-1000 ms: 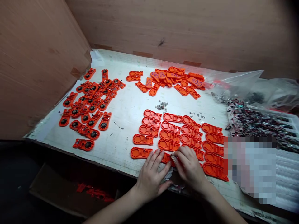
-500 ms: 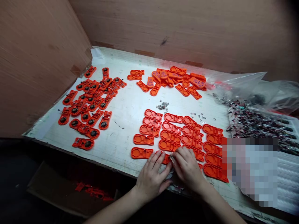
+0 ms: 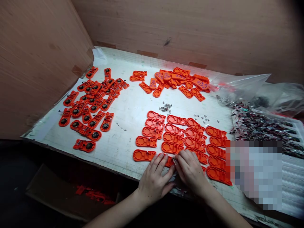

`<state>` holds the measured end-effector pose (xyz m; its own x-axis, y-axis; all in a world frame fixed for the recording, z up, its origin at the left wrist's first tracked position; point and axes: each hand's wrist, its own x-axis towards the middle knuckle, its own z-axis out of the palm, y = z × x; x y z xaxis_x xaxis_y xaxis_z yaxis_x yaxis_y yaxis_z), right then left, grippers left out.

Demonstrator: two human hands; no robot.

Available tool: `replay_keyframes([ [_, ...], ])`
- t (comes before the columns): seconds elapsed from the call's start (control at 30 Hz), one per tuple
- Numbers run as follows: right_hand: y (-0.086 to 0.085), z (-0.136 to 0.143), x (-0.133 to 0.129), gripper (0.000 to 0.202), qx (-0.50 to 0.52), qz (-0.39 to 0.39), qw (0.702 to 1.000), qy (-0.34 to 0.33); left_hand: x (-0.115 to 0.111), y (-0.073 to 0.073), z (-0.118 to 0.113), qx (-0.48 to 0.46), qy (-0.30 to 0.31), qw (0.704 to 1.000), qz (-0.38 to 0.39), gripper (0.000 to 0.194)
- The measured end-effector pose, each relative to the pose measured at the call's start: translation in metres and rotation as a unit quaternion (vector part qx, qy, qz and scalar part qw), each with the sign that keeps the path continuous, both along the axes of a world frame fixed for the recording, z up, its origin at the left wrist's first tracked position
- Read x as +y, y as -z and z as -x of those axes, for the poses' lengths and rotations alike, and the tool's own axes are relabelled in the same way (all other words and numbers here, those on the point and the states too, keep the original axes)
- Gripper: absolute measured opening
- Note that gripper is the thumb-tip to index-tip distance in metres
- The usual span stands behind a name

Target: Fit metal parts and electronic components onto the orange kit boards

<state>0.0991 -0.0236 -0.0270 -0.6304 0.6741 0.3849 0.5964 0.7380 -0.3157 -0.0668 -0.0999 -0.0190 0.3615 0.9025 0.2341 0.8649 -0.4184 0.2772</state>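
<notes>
At the near edge of the worktable, my left hand (image 3: 153, 177) holds down an orange plastic casing (image 3: 168, 161), its fingers lying over the casing's near side. My right hand (image 3: 192, 172) is closed in a pinch at the right end of that casing; what sits between its fingertips is too small and hidden to make out. Both hands nearly touch. Around them several like casings lie open side up in columns, among them one casing (image 3: 144, 155) just left of my left hand. Beyond these is a small heap of metal bits (image 3: 165, 107).
Orange casings fitted with dark round parts (image 3: 93, 107) cluster at the left. Loose casings (image 3: 177, 77) are piled at the back. Wired parts (image 3: 263, 126) and a clear plastic bag (image 3: 251, 82) lie at the right. Cardboard walls (image 3: 190, 31) enclose the table; a box (image 3: 52, 190) stands below.
The view has shifted very slightly. Both hands stay at the same casing, with only tiny finger movement at the right hand's pinch.
</notes>
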Motion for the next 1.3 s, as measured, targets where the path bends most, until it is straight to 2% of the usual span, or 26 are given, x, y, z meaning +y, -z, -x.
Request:
replay_keyframes([
  [0.2, 0.001, 0.008, -0.008, 0.029, -0.007, -0.020, 1.000, 0.014, 0.001, 0.000, 0.001, -0.002, 0.004, 1.000, -0.008, 0.044],
  [0.4, 0.000, -0.014, -0.013, 0.020, 0.070, 0.012, 0.997, 0.028, 0.003, -0.001, 0.001, 0.006, 0.006, 1.000, -0.017, 0.048],
  [0.5, 0.000, -0.023, -0.017, 0.027, 0.049, -0.040, 0.998, 0.015, 0.002, 0.000, 0.001, 0.001, 0.000, 1.000, -0.015, 0.046],
  [0.6, 0.002, -0.021, -0.021, 0.026, 0.038, -0.088, 0.995, 0.016, 0.001, 0.001, 0.000, 0.000, -0.003, 1.000, -0.007, 0.044],
  [0.67, 0.003, -0.017, -0.023, 0.024, 0.047, -0.093, 0.994, 0.019, 0.001, 0.001, 0.000, 0.000, -0.002, 1.000, -0.005, 0.044],
  [0.87, 0.000, -0.003, -0.014, 0.017, 0.076, 0.043, 0.993, 0.078, 0.002, -0.001, 0.000, -0.003, -0.005, 1.000, -0.014, 0.043],
  [1.0, -0.003, 0.008, -0.008, 0.021, 0.050, 0.073, 0.994, 0.057, 0.002, -0.002, -0.001, 0.000, -0.008, 1.000, -0.010, 0.046],
  [1.13, -0.005, 0.015, -0.008, 0.024, 0.049, 0.118, 0.988, 0.082, 0.002, -0.001, -0.001, -0.002, -0.012, 1.000, -0.008, 0.043],
  [1.23, -0.006, 0.008, -0.010, 0.019, 0.084, 0.166, 0.979, 0.086, 0.003, -0.002, -0.001, 0.001, -0.007, 1.000, -0.014, 0.045],
  [1.3, -0.007, -0.002, -0.014, 0.013, 0.112, 0.146, 0.980, 0.081, 0.004, -0.003, -0.001, 0.004, -0.003, 1.000, -0.016, 0.047],
])
